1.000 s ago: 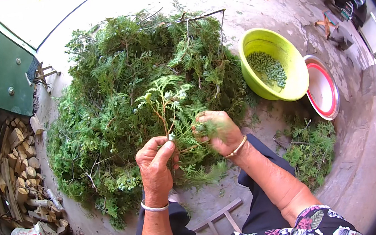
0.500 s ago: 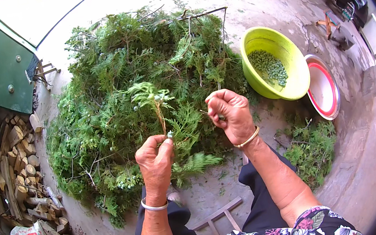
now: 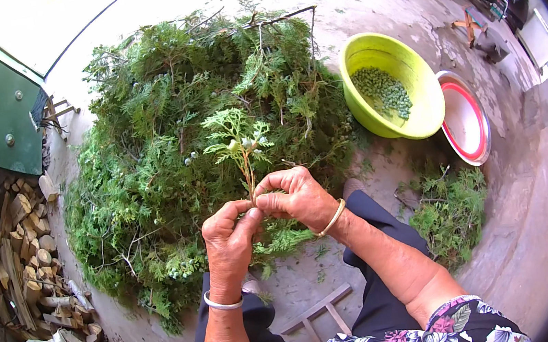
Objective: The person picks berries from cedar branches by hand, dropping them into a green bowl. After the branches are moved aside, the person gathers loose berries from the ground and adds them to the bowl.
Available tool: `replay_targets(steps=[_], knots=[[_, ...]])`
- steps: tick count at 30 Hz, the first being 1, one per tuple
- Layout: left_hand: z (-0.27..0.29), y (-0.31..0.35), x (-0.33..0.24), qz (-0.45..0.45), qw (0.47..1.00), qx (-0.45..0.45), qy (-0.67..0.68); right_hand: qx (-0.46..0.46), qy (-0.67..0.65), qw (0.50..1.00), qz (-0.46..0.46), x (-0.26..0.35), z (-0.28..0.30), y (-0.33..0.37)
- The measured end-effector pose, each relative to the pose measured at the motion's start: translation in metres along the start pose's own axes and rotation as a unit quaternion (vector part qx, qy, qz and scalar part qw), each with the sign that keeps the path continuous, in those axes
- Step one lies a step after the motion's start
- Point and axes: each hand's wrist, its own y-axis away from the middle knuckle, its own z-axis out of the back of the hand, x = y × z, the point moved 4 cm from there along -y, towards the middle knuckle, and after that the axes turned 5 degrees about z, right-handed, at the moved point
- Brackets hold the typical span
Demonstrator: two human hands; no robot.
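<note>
On a concrete floor [image 3: 536, 219], a broad pile of cut arborvitae branches [image 3: 158, 131] fills the middle and far left of what I see, its ragged near edge reaching almost to the seated person's legs. A strip of floor separates its left side from stacked firewood [image 3: 32, 251]; more concrete stretches beyond its far edge, and a wider stretch opens along the right side of the room. Close off the pile's right edge stands a yellow-green basin [image 3: 416, 69], its bottom partly covered with small green cones [image 3: 384, 91]. Just right of it is a white basin with a red ring [image 3: 464, 120], and nearer, a smaller heap of greenery [image 3: 451, 213].

Both forearms reach forward from the near side, elbows bent, the hands meeting over the pile's near edge. The left hand [image 3: 229, 240], palm turned inward, pinches the stem of an arborvitae sprig [image 3: 247, 164] between thumb and forefinger, holding it upright with its leafy top and bluish cones pointing away. The right hand [image 3: 300, 197] angles in from the right, knuckles up, thumb and forefinger meeting the same stem's base; I cannot tell whether anything is caught between those two fingertips.
</note>
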Motion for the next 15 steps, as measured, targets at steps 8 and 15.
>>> replay_targets(steps=[8,15], knots=[[0.002,0.002,-0.003,0.004,0.999,0.031,0.019,-0.028,-0.162,0.984,-0.076,-0.004,0.003,0.004],[0.015,0.001,-0.001,0.012,0.997,0.016,0.071,-0.02,-0.302,0.952,-0.033,0.014,0.021,-0.001]])
